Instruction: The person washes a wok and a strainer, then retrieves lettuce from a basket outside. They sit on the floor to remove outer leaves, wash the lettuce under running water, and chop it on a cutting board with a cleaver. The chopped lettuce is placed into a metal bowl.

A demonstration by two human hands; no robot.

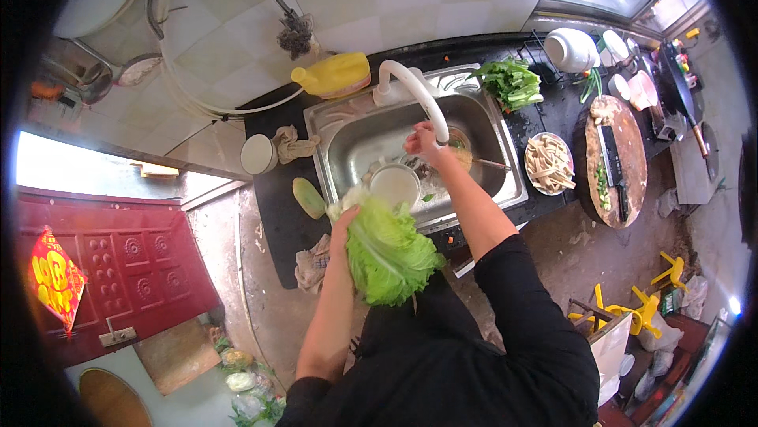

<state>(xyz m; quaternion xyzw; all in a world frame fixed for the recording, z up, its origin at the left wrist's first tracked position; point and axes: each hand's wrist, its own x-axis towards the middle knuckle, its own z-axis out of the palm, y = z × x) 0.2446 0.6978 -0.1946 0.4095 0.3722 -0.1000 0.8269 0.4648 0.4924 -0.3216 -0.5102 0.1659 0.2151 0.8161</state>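
Note:
My left hand (346, 220) grips a leafy head of cabbage (391, 255) near its pale stem end, in front of the sink's near edge. Over the stainless steel sink (349, 131), my right hand (421, 140) is at the outlet of the white curved faucet (423, 92), fingers bent. Whether those fingers hold anything is unclear. Below, in the basin, sits a white bowl or cup (395, 184) with a handle. A strainer-like round vessel (461, 157), partly hidden by my right wrist, lies at the basin's right side.
Right of the sink are leafy greens (512, 83), a bowl of pale strips (549, 163) and a round chopping board (633, 160) bearing a cleaver (613, 160). On the left stand a white cup (259, 153) and a cut green vegetable (308, 197). A yellow jug (334, 75) lies behind.

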